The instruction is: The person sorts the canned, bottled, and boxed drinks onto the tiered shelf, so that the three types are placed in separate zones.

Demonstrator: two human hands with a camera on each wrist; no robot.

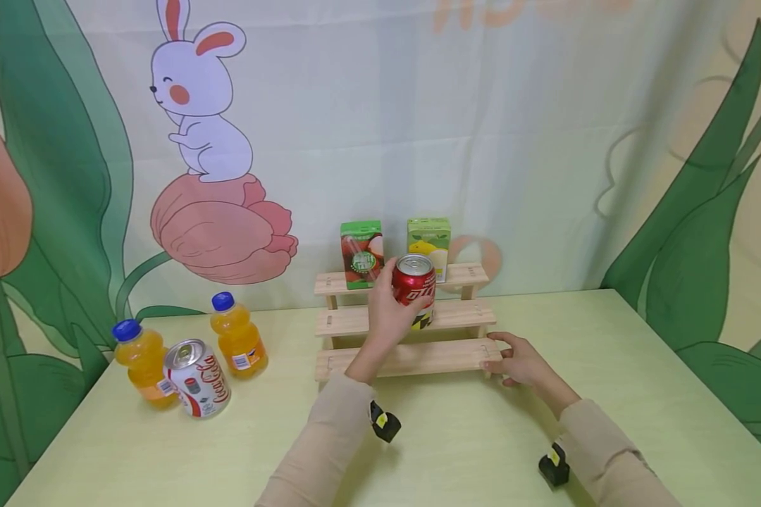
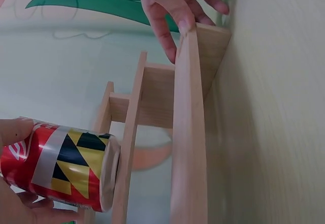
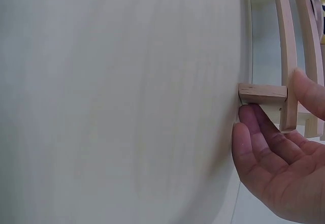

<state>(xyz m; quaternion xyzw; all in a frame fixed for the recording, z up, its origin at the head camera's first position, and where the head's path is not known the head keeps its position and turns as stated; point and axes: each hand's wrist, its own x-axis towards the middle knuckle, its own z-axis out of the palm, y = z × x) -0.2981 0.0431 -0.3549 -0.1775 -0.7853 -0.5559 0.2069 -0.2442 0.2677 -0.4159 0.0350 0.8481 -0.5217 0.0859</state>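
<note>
My left hand (image 1: pixel 388 313) grips a red soda can (image 1: pixel 412 282) round its side, thumb in front. The can is upright, and its base is right at the middle step; a yellow, black and white pattern rings its lower part in the left wrist view. The can stands in front of the three-step wooden rack's (image 1: pixel 444 356) top tier. At the rack's right end my right hand (image 1: pixel 523 362) holds the lowest step, with the thumb on the board and the fingers curled by the end support (image 3: pixel 261 93).
Two drink cartons, one green and dark red (image 1: pixel 361 246), one light green (image 1: pixel 428 232), stand on the top step. On the table's left are two orange drink bottles (image 1: pixel 237 341) (image 1: pixel 142 362) with blue caps and a white Coca-Cola can (image 1: pixel 199 384). A printed curtain (image 1: pixel 355 141) hangs behind.
</note>
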